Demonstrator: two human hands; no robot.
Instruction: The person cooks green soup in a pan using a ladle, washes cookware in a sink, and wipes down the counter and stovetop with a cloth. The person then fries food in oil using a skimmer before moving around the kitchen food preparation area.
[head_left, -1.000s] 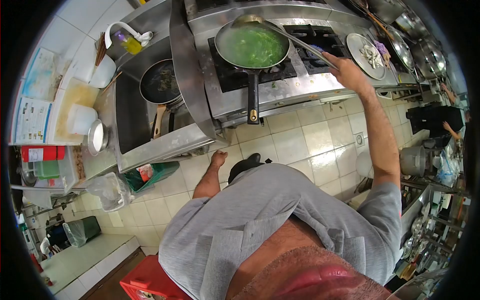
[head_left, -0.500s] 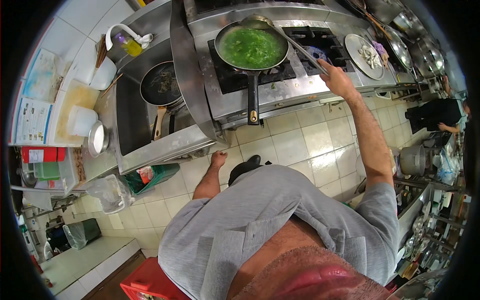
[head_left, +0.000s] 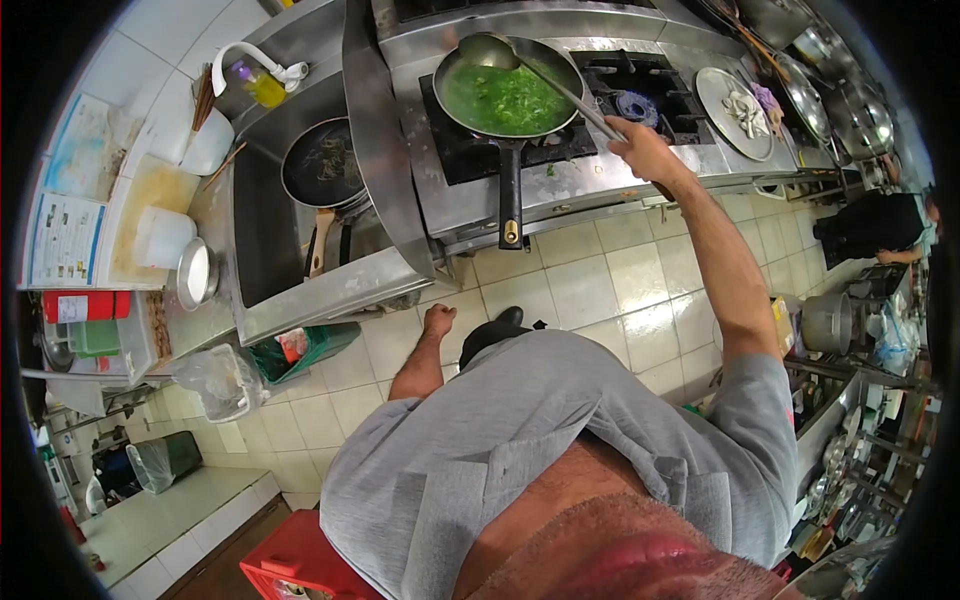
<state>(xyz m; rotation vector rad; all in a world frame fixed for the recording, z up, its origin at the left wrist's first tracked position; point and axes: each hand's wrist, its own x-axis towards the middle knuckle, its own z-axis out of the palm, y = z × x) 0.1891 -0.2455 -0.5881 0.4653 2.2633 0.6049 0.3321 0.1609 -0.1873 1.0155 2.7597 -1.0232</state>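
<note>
My right hand (head_left: 640, 150) is closed around the long handle of a metal ladle (head_left: 490, 51). The ladle's bowl is at the far left part of a frying pan (head_left: 510, 195), over green, chopped leafy food in liquid (head_left: 515, 100). The pan sits on the left burner of the stove, its black handle pointing toward me, with neither hand on it. Low at my side, above the tiled floor, hangs my left hand (head_left: 438, 320); its fingers are curled in and nothing shows in them.
Right of the pan is a lit burner (head_left: 637, 108), then a plate with white pieces (head_left: 735, 112). On the left, a sink (head_left: 262, 240) holds another dark pan (head_left: 322, 165). A green-lined bin (head_left: 305, 350) stands below. A person in dark clothes (head_left: 870, 230) is far right.
My right hand has moved left and slightly down with the ladle. The ladle's bowl has shifted left and down from the pan's far rim. My left hand stays about where it was.
</note>
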